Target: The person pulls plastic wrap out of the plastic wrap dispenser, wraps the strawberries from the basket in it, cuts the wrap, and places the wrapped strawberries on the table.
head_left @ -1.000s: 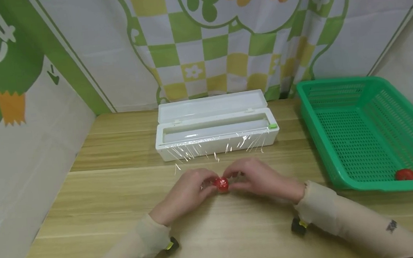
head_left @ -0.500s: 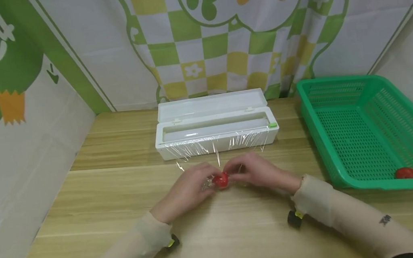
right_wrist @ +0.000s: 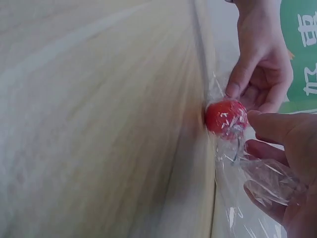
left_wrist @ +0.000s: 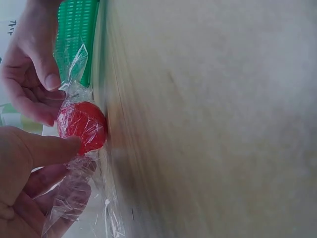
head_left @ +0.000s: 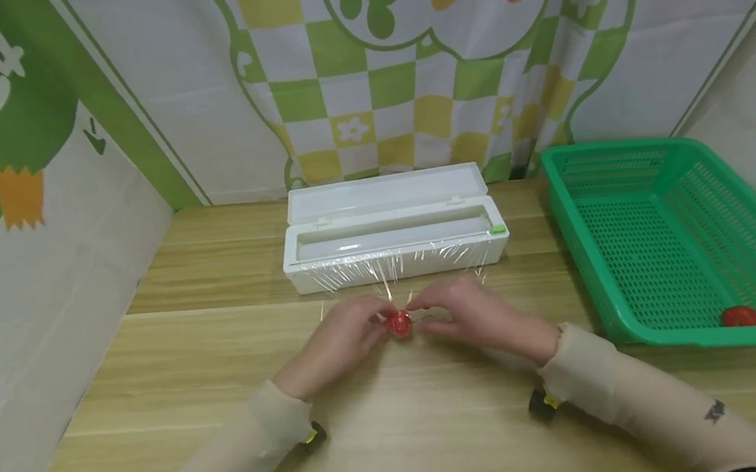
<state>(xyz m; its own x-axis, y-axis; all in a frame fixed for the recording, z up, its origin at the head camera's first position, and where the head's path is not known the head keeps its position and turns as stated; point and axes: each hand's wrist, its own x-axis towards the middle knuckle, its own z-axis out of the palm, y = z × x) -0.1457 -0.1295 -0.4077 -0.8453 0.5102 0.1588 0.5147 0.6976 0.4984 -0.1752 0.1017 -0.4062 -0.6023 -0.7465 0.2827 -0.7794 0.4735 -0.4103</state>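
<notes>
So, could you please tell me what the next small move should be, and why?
Probably have the right hand fold the loose film on its side against the round red item while the left hand steadies it: film already covers the item, but crumpled ends stick out on both sides, and the left thumb rests against it.

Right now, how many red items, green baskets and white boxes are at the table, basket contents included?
Green basket: 1
White box: 1
Red items: 2 (film-wrapped item, item in the basket)
Total: 4
</notes>
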